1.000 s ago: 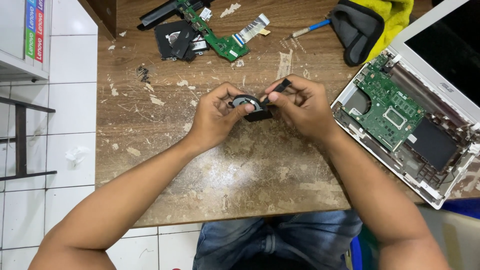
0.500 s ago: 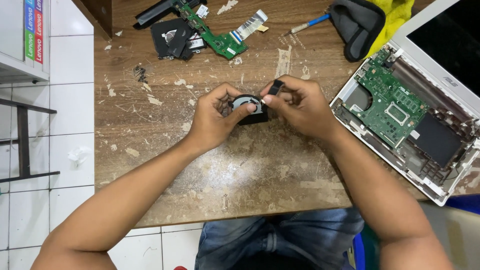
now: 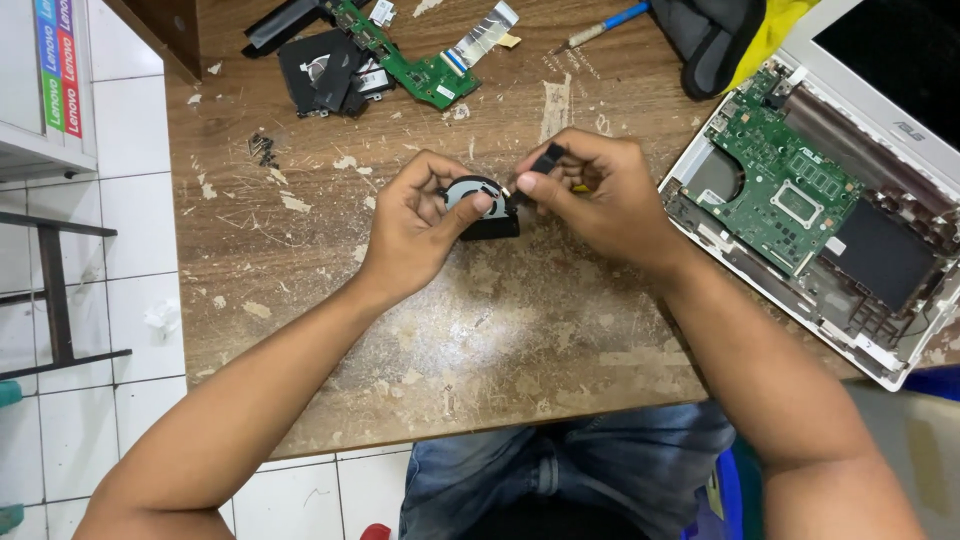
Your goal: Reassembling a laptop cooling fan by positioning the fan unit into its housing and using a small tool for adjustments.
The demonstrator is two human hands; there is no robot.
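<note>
My left hand (image 3: 415,228) grips a small black laptop cooling fan (image 3: 484,205) with a grey round hub, thumb pressed on its top. My right hand (image 3: 600,195) pinches a small black tool or piece (image 3: 546,158) between thumb and forefinger, right at the fan's right edge. Both hands hover just above the worn wooden table (image 3: 480,340). To the right lies an opened white laptop (image 3: 820,200) with its green mainboard exposed.
At the table's far edge lie a narrow green circuit board (image 3: 405,55), a black part (image 3: 325,70), a flat ribbon cable (image 3: 480,35) and a blue-handled screwdriver (image 3: 600,25). A dark pouch (image 3: 710,40) sits on yellow cloth. Small screws (image 3: 262,148) lie at the left.
My hands stay together on the fan. The right fingers have shifted the small black piece slightly upward at the fan's edge; the camera view drifted a little.
</note>
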